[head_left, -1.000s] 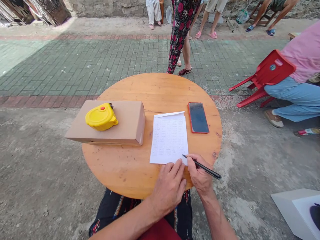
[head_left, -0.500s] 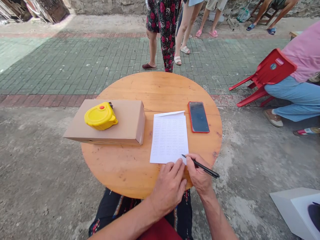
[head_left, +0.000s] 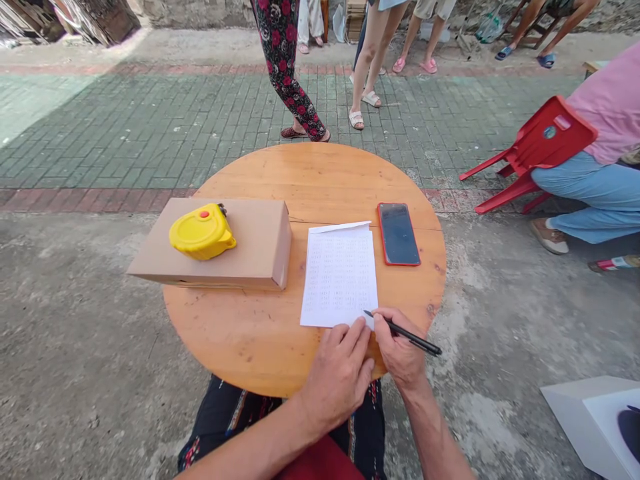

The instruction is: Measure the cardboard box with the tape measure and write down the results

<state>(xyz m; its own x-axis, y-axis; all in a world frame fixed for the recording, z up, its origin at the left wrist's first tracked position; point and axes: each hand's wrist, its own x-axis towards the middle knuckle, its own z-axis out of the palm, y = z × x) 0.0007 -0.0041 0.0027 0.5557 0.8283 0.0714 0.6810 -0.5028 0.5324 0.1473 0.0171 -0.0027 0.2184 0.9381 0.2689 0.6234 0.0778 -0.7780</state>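
One round wooden table (head_left: 300, 180) (paper (head_left: 339, 277) on it), concrete ground (head_left: 75, 347), brick paving (head_left: 150, 127)

A round wooden table (head_left: 310, 180) stands on concrete. A cardboard box (head_left: 263, 250) lies at its left, overhanging the edge, with a yellow tape measure (head_left: 201, 232) on top. A red-cased phone (head_left: 399, 233) lies screen-up at the right. Beyond, on green paving (head_left: 150, 127), someone in flowered trousers (head_left: 287, 60) walks beside bare legs in sandals (head_left: 370, 67). At the right a person in blue trousers (head_left: 595, 197) sits on a tilted red chair (head_left: 540, 143). What may be a bottle (head_left: 615, 264) lies nearby.
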